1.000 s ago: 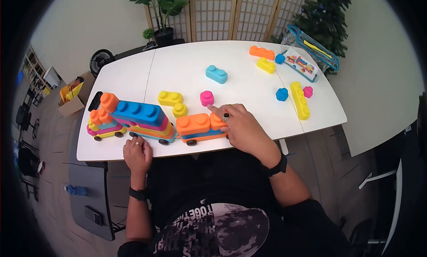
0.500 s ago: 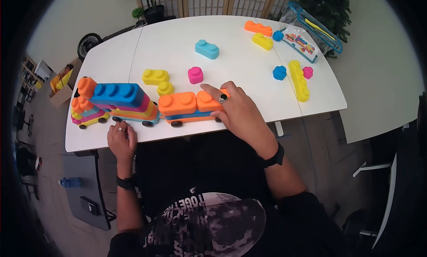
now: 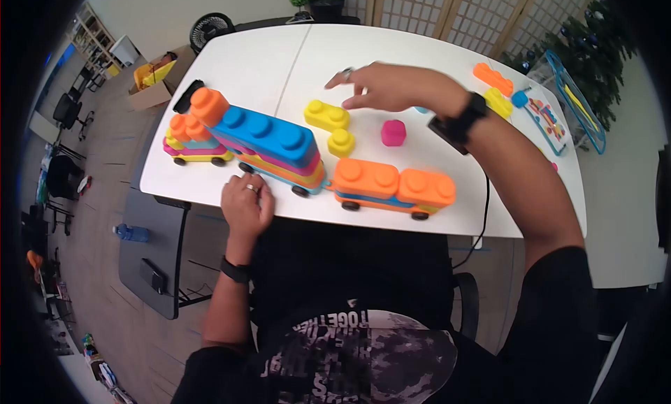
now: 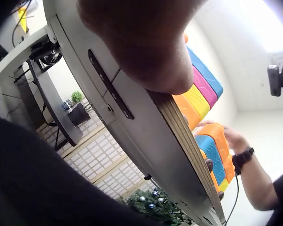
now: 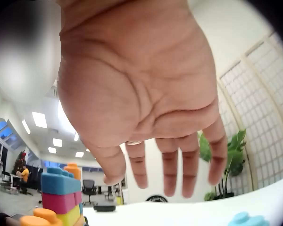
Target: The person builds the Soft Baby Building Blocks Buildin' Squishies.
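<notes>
A toy train of building blocks spans the near side of the table: a front car (image 3: 199, 149), a tall middle wagon (image 3: 269, 138) with a blue top block, and a rear wagon (image 3: 391, 187) with orange blocks. At the table edge, my left hand (image 3: 246, 205) rests beside the middle wagon's wheels, fingers loosely bent. My right hand (image 3: 395, 86) reaches over the table above the yellow two-stud block (image 3: 326, 116), fingers spread and holding nothing. Close by are a small yellow block (image 3: 341, 143) and a pink block (image 3: 393, 133). My right wrist mostly hides a light blue block (image 5: 248, 220).
At the far right lie an orange block (image 3: 493, 78), a yellow block (image 3: 498, 103) and a small blue block (image 3: 518, 99), beside a clear bag with blue trim (image 3: 576, 107). A black cable (image 3: 486, 201) hangs over the table's near edge from my right wrist.
My right hand has let go of the rear wagon's orange block and moved up and left, over the yellow blocks. The left hand stays beside the middle wagon. The head view has shifted.
</notes>
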Demonstrator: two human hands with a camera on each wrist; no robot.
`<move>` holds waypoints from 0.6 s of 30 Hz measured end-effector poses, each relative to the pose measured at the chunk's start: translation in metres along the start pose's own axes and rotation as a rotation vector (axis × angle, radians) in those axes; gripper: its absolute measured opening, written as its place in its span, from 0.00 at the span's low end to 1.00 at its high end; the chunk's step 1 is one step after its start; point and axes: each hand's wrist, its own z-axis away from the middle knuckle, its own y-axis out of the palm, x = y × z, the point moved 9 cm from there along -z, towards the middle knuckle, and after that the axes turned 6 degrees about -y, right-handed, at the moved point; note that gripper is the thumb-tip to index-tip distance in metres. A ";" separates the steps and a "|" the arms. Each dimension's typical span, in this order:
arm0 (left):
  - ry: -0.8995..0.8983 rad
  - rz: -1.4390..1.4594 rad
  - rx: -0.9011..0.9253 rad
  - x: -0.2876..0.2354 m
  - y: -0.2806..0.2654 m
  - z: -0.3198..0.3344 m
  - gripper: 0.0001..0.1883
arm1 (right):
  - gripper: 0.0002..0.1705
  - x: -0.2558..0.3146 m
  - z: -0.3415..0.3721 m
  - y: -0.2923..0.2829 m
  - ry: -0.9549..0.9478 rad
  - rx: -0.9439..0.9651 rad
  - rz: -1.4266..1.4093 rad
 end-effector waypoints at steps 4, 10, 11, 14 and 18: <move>0.011 0.011 -0.011 0.000 -0.005 -0.002 0.04 | 0.40 -0.006 -0.075 0.057 -0.106 0.156 0.095; -0.020 0.022 0.014 0.000 -0.004 -0.003 0.04 | 0.35 -0.013 -0.089 0.038 -0.015 0.076 0.285; -0.026 0.033 -0.003 0.000 -0.005 -0.002 0.04 | 0.34 0.012 -0.065 0.003 -0.012 -0.029 0.186; -0.019 0.055 -0.038 0.000 -0.010 -0.002 0.05 | 0.31 0.055 -0.004 -0.036 -0.034 -0.023 0.035; -0.026 0.025 -0.039 0.003 -0.009 0.000 0.06 | 0.36 0.114 0.079 -0.020 0.023 0.022 0.046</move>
